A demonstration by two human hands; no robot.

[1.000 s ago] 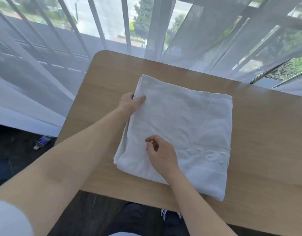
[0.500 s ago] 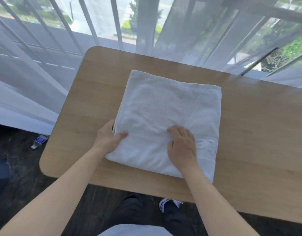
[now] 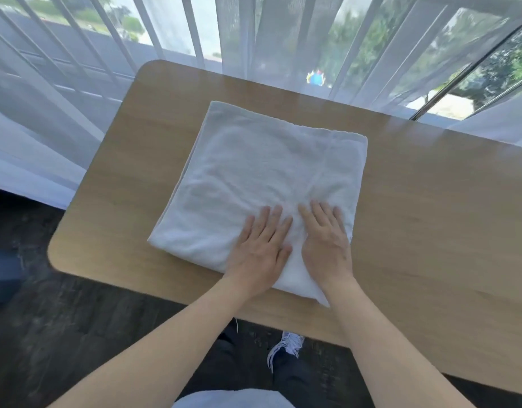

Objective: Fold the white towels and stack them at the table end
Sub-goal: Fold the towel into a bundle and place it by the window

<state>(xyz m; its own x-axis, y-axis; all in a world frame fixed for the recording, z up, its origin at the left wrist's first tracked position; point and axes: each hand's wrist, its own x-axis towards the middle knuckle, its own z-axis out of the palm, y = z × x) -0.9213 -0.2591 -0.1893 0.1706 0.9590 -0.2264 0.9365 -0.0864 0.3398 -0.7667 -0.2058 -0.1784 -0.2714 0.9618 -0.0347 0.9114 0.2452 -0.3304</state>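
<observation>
Both hands, left [image 3: 261,248] and right [image 3: 324,245], having left the edges, are now lying flat, gripping nothing, pressing the folded towel [image 3: 262,172] at 6 o'clock, table [image 3: 430,231] end: fold looking done.

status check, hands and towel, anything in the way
Left hand and right hand both flat, side by side, pressing near edge of towel. Towel folded, lying flat on table. Nothing in the way.

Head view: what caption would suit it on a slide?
Both hands, left and right, press flat on a folded white towel.
</observation>
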